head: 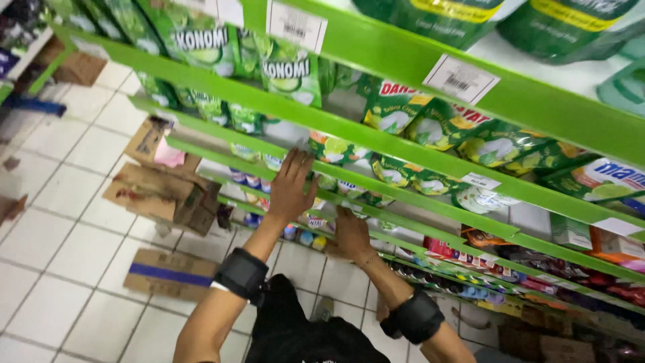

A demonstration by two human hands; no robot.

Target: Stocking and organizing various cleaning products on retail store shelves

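I'm straightening pouches (336, 149) on the green shelf (376, 180). My left hand (290, 188) lies flat and open on its rail, holding nothing. My right hand (351, 232) reaches underneath; I can't tell its grip, and it needs to find a pouch.

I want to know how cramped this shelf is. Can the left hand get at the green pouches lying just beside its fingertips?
Probably yes. The left hand lies flat on the green shelf edge, fingers spread, and the green pouches sit just beyond with nothing between. The right hand is lower, out of the way.

Bright, even overhead light filled the tilted view; the lowest shelves (537, 282) sat in shadow, and frame edges looked perhaps slightly blurred.
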